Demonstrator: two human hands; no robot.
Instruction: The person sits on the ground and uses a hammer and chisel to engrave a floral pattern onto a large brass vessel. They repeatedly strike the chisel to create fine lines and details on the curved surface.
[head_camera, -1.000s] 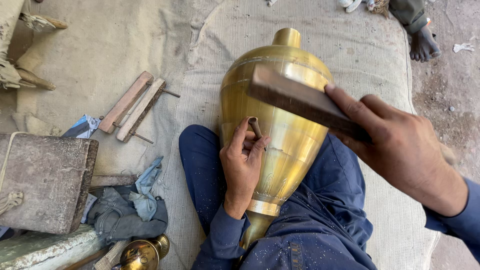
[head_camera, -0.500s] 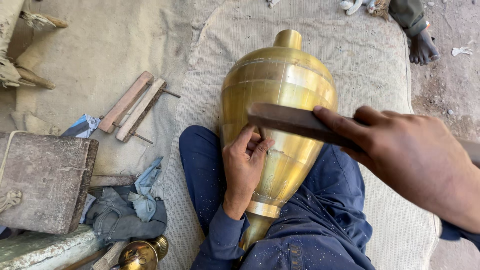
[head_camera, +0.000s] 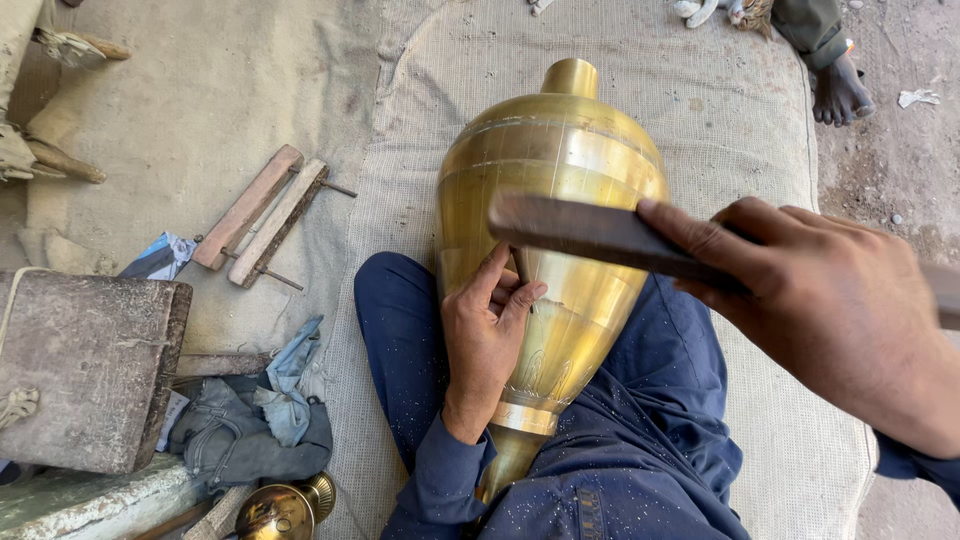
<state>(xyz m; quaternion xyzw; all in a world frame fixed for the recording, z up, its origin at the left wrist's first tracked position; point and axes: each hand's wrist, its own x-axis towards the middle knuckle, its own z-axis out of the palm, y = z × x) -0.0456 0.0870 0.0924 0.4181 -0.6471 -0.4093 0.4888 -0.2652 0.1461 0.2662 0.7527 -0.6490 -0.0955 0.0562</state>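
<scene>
Head view, looking down onto my lap; the large brass vessel (head_camera: 552, 230) lies across my blue-trousered legs, narrow foot toward me, neck pointing away over the woven mat (head_camera: 700, 90); my left hand (head_camera: 487, 345) rests on its flank, fingers (head_camera: 520, 298) pinched narrow around a small punch-like tool I can barely make out, its tip against the metal just beyond the fingertips; my right hand (head_camera: 830, 300) is closed around a dark wooden bar (head_camera: 590, 232), which passes above the vessel, just beyond the left fingertips; the far end of the bar juts past the left hand. I judge the vessel hollow yet weighty, rigid, smooth and liable to roll or slip on cloth, its thin polished wall easily dented or scratched; the safest hold looks to be the broad belly cradled between the knees, or the narrow foot nearest my body. To the left of the left fingers, well apart: two wooden slats (head_camera: 262, 215) with nails, a worn stone block (head_camera: 85, 370), crumpled rags (head_camera: 260, 425), a small brass piece (head_camera: 280, 510); another person's bare foot (head_camera: 840, 90) at the far edge of the mat; nothing lies between hands and vessel.
</scene>
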